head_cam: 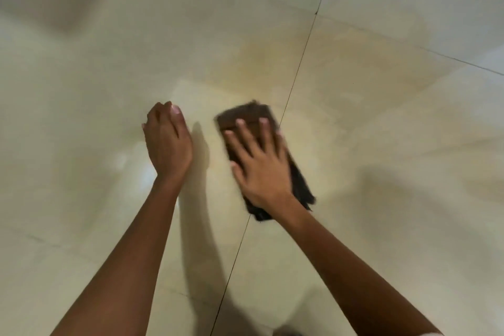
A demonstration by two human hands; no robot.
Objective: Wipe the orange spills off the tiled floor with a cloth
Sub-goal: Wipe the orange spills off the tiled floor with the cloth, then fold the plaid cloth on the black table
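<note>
A dark brown folded cloth (246, 117) lies flat on the cream tiled floor (109, 76). My right hand (259, 163) presses on it with fingers spread and straight. To its left my left hand (167, 142) rests on the floor with fingers loosely curled, holding nothing. A faint orange-yellow smear (341, 63) spreads over the tiles beyond the cloth, across the grout line. The picture is blurred by motion.
A dark grout line (297, 73) runs from the far right down to the near middle, passing under the cloth. A second grout line (436, 53) crosses at the far right. Shadows of my arms fall on the near tiles.
</note>
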